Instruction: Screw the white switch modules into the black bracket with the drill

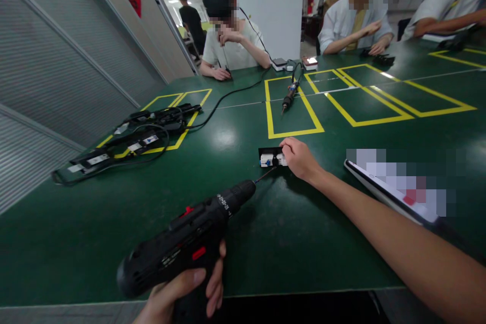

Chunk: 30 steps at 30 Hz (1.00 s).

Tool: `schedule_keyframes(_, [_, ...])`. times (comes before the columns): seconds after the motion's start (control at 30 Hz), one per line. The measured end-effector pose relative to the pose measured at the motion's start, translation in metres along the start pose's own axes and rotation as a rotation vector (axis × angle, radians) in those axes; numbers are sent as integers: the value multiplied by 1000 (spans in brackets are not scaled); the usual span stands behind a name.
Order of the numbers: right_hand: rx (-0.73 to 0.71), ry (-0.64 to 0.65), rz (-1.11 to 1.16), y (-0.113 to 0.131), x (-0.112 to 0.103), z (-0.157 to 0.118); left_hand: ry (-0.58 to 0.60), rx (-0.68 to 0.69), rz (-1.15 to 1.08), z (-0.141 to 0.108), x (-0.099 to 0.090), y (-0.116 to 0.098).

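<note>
My left hand is wrapped round the grip of a black cordless drill with red switches. From its chuck a long thin driver bit points up and right, its tip at the lower edge of a small black-and-white part with a blue piece. Whether the tip touches the part, I cannot tell. My right hand pinches the right end of this part, holding it at the green table; the fingers hide that end.
Power strips with cables lie at the left. A corded screwdriver rests inside a yellow taped rectangle ahead. Right of my forearm is a tablet-like device, partly blurred. Several people sit across the table, one person directly opposite.
</note>
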State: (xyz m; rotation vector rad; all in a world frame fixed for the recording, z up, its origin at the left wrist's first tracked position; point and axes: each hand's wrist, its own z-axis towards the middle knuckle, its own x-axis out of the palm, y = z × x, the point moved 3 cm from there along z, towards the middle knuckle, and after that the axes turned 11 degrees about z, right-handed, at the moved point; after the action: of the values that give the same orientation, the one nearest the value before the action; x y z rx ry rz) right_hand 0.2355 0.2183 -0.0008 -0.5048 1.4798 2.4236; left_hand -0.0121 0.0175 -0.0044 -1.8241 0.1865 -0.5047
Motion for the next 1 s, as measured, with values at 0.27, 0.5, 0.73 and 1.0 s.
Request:
schedule_keyframes(0.27, [-2, 4, 6, 1, 0, -1, -10, -16, 0, 0, 0, -1])
schedule_keyframes(0.5, [-6, 12, -1, 1, -1, 0, -20, -20, -3, 0, 2, -2])
schedule_keyframes(0.73, [11, 20, -8, 1, -1, 0, -10, -19, -6, -1, -1, 1])
schedule_keyframes(1.0, [2, 16, -4, 0, 0, 0, 11, -10, 0, 0, 1, 0])
